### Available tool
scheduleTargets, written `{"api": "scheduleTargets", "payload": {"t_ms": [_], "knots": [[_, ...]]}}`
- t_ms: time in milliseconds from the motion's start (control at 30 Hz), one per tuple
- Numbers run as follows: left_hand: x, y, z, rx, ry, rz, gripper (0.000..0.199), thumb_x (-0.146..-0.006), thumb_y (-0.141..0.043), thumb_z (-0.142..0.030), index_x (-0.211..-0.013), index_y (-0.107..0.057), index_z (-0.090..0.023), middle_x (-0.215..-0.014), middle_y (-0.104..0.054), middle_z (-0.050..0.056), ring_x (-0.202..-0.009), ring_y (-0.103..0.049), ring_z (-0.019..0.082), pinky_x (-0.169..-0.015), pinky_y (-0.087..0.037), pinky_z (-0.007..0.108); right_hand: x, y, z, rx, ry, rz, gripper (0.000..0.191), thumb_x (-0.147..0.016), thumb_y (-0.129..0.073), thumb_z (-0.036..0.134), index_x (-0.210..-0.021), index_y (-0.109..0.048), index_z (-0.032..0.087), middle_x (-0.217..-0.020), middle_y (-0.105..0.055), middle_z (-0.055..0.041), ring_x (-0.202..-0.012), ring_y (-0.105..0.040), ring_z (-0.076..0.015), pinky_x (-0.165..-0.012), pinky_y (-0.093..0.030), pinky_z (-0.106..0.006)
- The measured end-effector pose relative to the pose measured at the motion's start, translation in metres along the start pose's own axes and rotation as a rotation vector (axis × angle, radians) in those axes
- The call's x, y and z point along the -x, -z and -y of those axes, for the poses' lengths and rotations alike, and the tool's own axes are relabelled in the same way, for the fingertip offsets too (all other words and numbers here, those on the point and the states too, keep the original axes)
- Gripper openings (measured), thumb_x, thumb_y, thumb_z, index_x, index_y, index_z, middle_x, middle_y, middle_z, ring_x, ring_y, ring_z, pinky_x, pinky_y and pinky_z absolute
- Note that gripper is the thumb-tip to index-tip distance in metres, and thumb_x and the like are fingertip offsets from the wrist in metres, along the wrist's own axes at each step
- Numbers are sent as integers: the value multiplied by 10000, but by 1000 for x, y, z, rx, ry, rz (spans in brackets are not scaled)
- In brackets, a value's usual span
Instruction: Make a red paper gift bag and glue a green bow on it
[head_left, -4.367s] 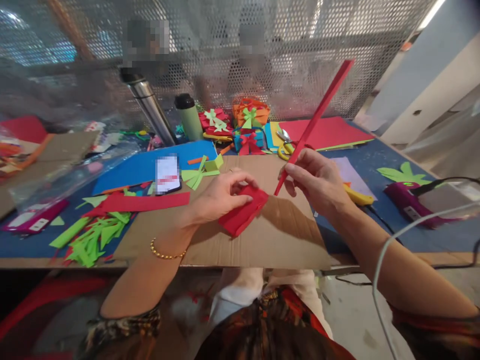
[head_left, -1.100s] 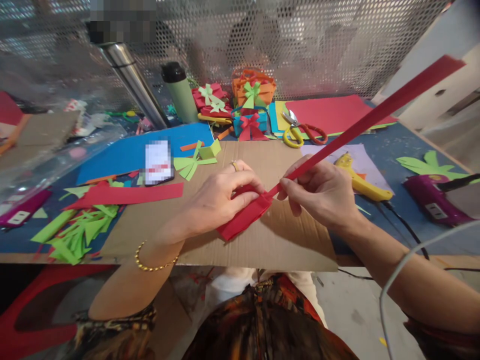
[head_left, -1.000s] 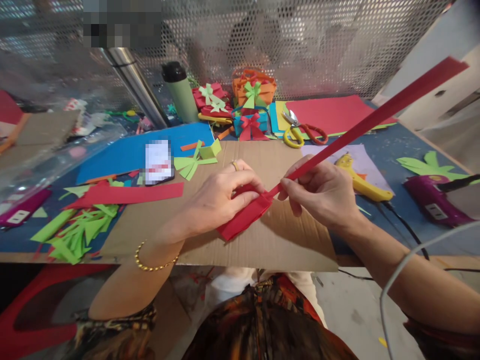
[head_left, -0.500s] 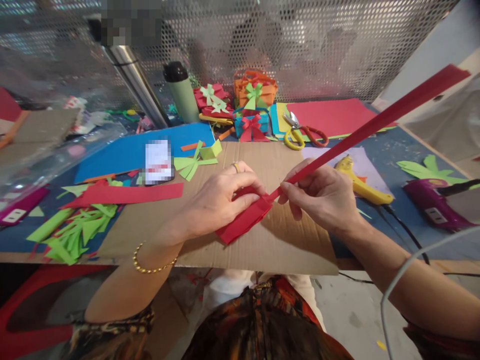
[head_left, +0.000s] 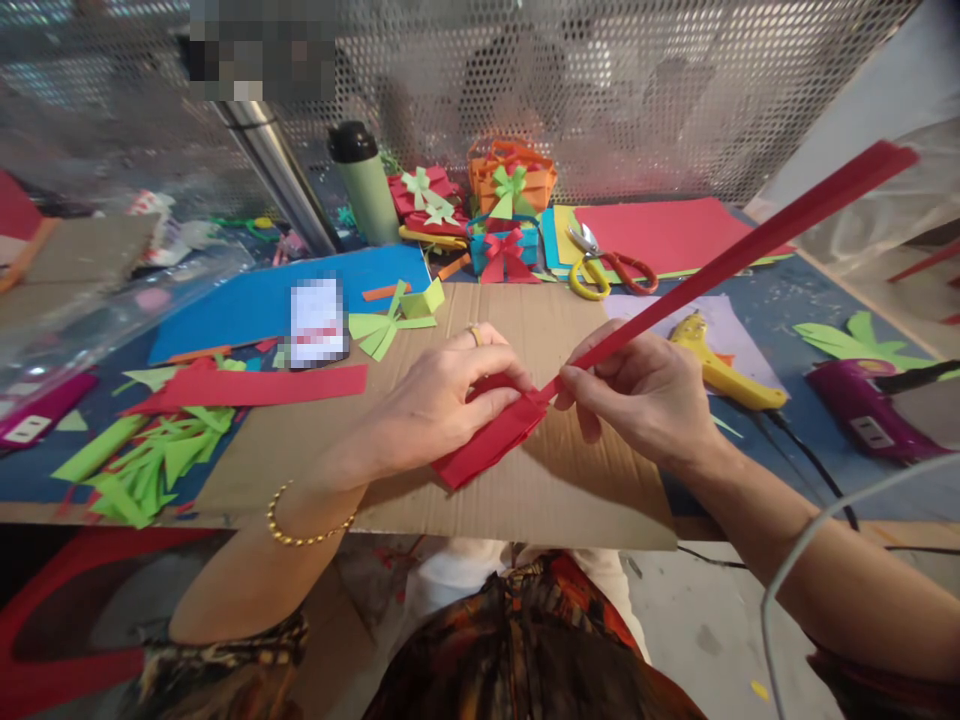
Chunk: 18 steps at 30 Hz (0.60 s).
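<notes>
My left hand (head_left: 469, 385) is closed around a folded red paper box (head_left: 491, 445), which rests tilted on the cardboard sheet (head_left: 420, 500). A long folded red paper strip (head_left: 720, 265) rises from the box's right end toward the upper right. Between thumb and fingers, my right hand (head_left: 637, 390) pinches this strip close to where it meets the box. My fingers hide part of that joint, so I cannot tell how strip and box are fixed together.
Yellow hot glue gun (head_left: 724, 370) lies right, scissors (head_left: 600, 265) behind. Finished paper baskets (head_left: 510, 190) stand at the back near a green bottle (head_left: 364, 185). Green paper scraps (head_left: 161, 460) and a red strip (head_left: 277, 388) lie left. A grey cable (head_left: 795, 560) hangs at the right.
The strip's far free end has dipped slightly and shifted a little left. Both hands keep nearly the same place and grip.
</notes>
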<state>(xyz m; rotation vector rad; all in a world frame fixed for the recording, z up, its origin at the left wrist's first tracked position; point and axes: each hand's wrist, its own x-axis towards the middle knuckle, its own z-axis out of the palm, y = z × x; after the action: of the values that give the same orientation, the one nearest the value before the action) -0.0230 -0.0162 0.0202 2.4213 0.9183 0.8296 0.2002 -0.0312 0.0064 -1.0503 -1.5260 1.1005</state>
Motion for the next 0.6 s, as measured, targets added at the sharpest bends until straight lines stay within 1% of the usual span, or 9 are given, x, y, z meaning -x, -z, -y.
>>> {"api": "scheduleTargets", "payload": {"t_ms": [100, 200, 400, 600], "knots": [[0, 0, 0, 7, 3, 10, 129, -987, -645, -130, -989, -748, -208, -1024, -681, 25, -928, -670, 146, -834, -547, 277, 0, 0, 0, -8, -2, 2, 295, -818, -848, 404, -750, -604, 251, -584, -714, 21, -344, -589, -118, -321, -423, -228], [1, 0, -1, 10, 2, 6, 126, -985, -647, -125, -981, -743, -207, -1026, -685, 22, -922, -670, 143, -841, -548, 282, 1, 0, 0, -17, -9, 7, 286, -822, -844, 401, -754, -608, 254, -593, -722, 21, -345, -594, -119, -322, -427, -228], [2, 0, -8, -25, -36, -39, 140, -990, -632, -103, -970, -723, -208, -1044, -697, 21, -939, -673, 145, -836, -554, 278, 3, 1, 0, -28, -5, 28, 287, -851, -826, 399, -763, -600, 245, -596, -719, 20, -366, -611, -125, -332, -435, -226], [5, 0, -16, -59, -88, -79, 166, -987, -622, -62, -975, -711, -201, -1051, -688, 25, -940, -670, 136, -857, -552, 262, 5, 0, 5, -60, 16, 14, 300, -845, -840, 394, -772, -601, 230, -614, -738, 1, -351, -617, -133, -332, -446, -230]]}}
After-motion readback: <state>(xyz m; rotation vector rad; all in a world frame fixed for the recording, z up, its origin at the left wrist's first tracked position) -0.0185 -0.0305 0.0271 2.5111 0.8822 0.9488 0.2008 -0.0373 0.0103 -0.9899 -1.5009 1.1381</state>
